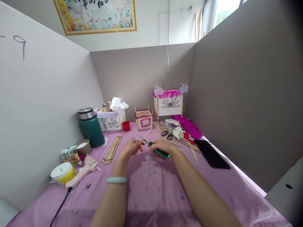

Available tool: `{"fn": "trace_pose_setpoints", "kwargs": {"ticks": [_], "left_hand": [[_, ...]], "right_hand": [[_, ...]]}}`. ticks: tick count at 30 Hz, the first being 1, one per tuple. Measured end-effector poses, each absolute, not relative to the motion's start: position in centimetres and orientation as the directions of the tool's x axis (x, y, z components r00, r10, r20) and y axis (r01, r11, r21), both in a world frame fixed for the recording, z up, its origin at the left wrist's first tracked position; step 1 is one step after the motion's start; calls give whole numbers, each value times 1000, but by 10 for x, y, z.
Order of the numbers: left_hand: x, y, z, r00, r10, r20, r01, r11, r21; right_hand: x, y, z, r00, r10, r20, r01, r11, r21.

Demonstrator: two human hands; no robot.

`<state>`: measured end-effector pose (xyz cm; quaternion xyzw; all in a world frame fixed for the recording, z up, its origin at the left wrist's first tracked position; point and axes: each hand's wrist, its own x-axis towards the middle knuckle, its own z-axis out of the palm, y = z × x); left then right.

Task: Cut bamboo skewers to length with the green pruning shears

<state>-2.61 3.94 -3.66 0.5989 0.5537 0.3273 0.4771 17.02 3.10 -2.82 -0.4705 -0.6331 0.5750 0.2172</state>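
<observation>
My right hand (161, 147) is wrapped round snips (159, 152) with green and black handles. Their pointed metal blades (143, 139) reach left toward my other hand. My left hand (133, 148), wrist in a pale green bangle (116, 180), has its fingertips pinched beside the blades. A thin wooden stick (148, 133) slants up and away from those fingertips, past the blades; its near end is hidden by the fingers. Both hands are above the purple cloth (151, 195), where small dark scraps lie.
On the left are a bundle of sticks (112, 149), a pink glue gun (82, 171) and a green flask (92, 127). Decorated stick-framed boxes (144, 121) and a red cup (126, 126) stand behind. Black-handled scissors (167, 135), loose sticks and a black phone-like slab (211, 154) lie right. Grey partitions (142, 75) enclose the table.
</observation>
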Motion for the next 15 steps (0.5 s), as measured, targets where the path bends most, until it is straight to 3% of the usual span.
{"fn": "trace_pose_setpoints", "kwargs": {"ticks": [3, 6, 8, 11, 15], "left_hand": [[-29, 39, -36, 228, 959, -169, 265, 106, 958], [-26, 40, -37, 140, 980, -141, 397, 75, 915], [-20, 40, -39, 40, 999, -30, 591, 0, 807], [-9, 39, -44, -49, 975, 215, 844, -75, 532], [0, 36, -47, -66, 949, 308, 946, -39, 321]], "right_hand": [[168, 30, -31, -449, 867, -216, 362, -44, -931], [163, 32, -34, -407, 897, -171, 395, 4, -919], [159, 35, -34, -370, 906, -205, 429, -29, -903], [157, 38, -33, -315, 915, -251, 460, -84, -884], [157, 40, -33, -296, 921, -254, 447, -102, -889]]}}
